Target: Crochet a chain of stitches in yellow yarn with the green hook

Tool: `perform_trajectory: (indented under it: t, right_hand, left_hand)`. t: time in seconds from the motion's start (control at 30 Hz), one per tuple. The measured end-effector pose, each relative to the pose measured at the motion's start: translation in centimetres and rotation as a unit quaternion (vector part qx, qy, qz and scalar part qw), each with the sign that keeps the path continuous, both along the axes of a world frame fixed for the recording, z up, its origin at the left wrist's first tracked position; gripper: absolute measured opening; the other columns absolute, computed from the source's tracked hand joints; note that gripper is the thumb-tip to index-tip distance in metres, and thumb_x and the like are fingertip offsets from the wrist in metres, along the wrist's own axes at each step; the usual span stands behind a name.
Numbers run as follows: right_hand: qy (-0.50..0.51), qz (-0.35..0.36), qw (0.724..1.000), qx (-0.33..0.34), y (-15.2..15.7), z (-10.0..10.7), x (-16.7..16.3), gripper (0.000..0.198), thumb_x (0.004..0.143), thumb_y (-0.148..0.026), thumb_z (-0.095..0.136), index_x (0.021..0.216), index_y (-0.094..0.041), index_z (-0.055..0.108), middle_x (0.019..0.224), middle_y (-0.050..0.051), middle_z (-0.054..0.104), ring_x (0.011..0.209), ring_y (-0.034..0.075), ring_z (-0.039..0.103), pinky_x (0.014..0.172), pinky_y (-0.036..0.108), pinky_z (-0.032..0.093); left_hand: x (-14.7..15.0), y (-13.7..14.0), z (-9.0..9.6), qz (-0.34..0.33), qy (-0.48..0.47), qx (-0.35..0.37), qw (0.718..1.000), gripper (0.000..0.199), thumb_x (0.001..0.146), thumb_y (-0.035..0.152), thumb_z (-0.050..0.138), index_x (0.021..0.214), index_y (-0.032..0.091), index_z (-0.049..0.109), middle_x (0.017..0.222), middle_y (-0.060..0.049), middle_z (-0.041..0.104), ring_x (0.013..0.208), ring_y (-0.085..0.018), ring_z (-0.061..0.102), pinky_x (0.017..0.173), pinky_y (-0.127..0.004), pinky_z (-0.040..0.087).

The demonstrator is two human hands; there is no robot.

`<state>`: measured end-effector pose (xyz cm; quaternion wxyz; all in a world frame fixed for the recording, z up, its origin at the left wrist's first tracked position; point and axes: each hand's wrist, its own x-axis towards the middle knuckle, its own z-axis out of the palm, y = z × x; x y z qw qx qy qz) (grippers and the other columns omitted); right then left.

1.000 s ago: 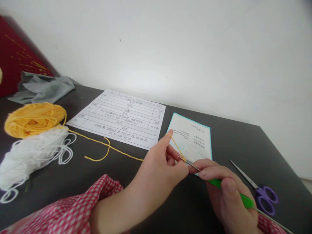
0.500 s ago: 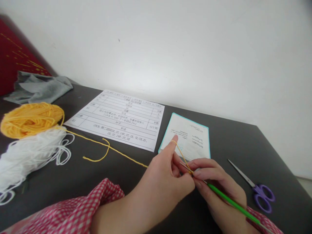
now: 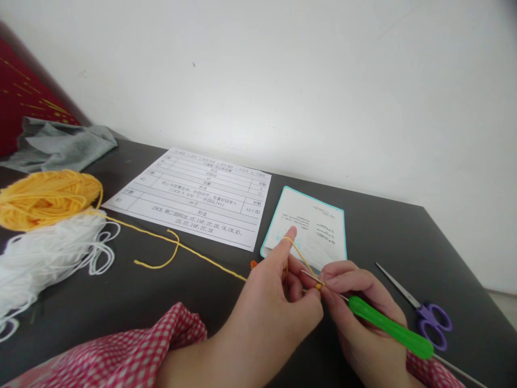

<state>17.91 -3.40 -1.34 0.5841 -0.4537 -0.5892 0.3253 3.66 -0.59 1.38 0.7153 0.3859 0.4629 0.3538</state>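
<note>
My right hand (image 3: pixel 359 302) grips a crochet hook (image 3: pixel 390 326) with a green handle, its thin metal tip pointing left. At the tip sits a small bit of yellow crochet work (image 3: pixel 319 285), pinched between the thumb and fingers of my left hand (image 3: pixel 270 307). The yellow yarn (image 3: pixel 214 261) runs from the left under my left hand, loops over its raised index finger and slants down to the hook. Both hands nearly touch at the work. My left fingers hide part of the yarn and the stitches.
A yellow yarn ball (image 3: pixel 52 198) and white yarn (image 3: pixel 48 258) lie left. Behind my hands are a printed pattern sheet (image 3: pixel 194 202) and a white packet (image 3: pixel 311 221) with a turquoise edge. Purple-handled scissors (image 3: pixel 428 318) lie right. Grey cloth (image 3: pixel 64 145) rests by a red box (image 3: pixel 28 86).
The hook has rolled in my right hand, so its green handle shows its broad side. Its tip has shifted slightly at the work. A small orange thing now shows beside my left hand.
</note>
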Motion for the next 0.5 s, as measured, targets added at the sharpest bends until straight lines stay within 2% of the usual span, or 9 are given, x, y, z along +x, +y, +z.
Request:
perform_trajectory:
  t: [0.33, 0.5]
  right_hand:
    - [0.087, -0.017, 0.994, -0.067, -0.40, -0.47, -0.47, 0.010, 0.084, -0.023, 0.077, 0.079, -0.025, 0.069, 0.084, -0.001, 0.068, 0.077, 0.010, 0.067, 0.072, 0.016, 0.057]
    - [0.101, -0.021, 0.992, -0.079, -0.85, -0.41, -0.41, 0.009, 0.085, -0.023, 0.077, 0.081, -0.028, 0.071, 0.087, -0.003, 0.068, 0.081, 0.008, 0.067, 0.077, 0.014, 0.055]
  left_hand:
    - [0.42, -0.05, 0.14, 0.039, -0.061, -0.020, 0.997, 0.081, 0.064, 0.016, 0.063, 0.143, 0.013, 0.043, 0.079, 0.006, 0.055, 0.065, -0.009, 0.051, 0.063, -0.025, 0.042]
    - [0.47, -0.27, 0.79, 0.068, -0.095, -0.075, 0.990, 0.088, 0.057, 0.021, 0.067, 0.140, 0.005, 0.042, 0.072, 0.007, 0.056, 0.066, -0.009, 0.052, 0.069, -0.025, 0.045]
